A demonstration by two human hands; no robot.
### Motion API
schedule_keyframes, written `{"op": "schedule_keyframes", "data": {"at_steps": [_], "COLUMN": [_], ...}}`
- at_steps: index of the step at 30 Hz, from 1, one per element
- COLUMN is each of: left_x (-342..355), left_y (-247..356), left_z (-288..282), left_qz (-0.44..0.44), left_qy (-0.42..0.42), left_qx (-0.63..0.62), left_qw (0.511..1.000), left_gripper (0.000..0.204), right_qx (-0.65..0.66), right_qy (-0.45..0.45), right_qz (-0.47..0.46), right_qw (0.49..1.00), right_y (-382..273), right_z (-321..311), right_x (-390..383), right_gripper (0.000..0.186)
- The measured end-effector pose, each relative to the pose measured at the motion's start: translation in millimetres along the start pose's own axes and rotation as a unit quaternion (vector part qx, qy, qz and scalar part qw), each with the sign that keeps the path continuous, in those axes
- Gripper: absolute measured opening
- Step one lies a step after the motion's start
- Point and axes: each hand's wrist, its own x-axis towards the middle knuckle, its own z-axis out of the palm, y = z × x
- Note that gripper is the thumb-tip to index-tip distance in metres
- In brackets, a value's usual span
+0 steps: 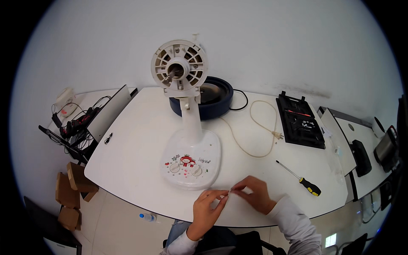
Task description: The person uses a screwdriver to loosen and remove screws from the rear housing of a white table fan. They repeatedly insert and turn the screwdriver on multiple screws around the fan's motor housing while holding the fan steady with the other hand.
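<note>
My left hand (208, 211) and my right hand (254, 194) meet fingertip to fingertip at the table's front edge. Both are closed in a pinch on something small and pale, too tiny to name. Just beyond them stands a white electric fan (191, 127) with its blades and front guard off. Its round motor housing (179, 66) shows a bare metal shaft, and its base carries two knobs and a red cartoon print. To the right of my right hand lies a screwdriver (309, 185) with a black and yellow handle, its tip pointing away from me.
Behind the fan sits a dark blue round appliance (216, 95) with a black cord. A cream power cord (255, 156) with a plug loops across the white table (127, 170). An open black tool case (299, 121) lies at the far right. Cardboard boxes (70, 191) and a bottle (148, 217) are on the floor.
</note>
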Motion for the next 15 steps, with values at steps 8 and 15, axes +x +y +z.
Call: {"op": "schedule_keyframes", "data": {"at_steps": [8, 15], "left_x": [-6, -3], "left_y": [-10, -10], "left_z": [-3, -10], "left_qz": [-0.123, -0.117], "left_qy": [-0.072, -0.106], "left_qx": [-0.137, -0.173], "left_qw": [0.980, 0.972], "left_gripper": [0.010, 0.010], "right_qx": [-0.066, -0.078], "right_qy": [0.008, -0.011], "right_qz": [-0.169, -0.203], "right_qw": [0.983, 0.976], "right_y": [3, -3], "right_z": [10, 7], "right_x": [-5, -8], "right_gripper": [0.021, 0.023]}}
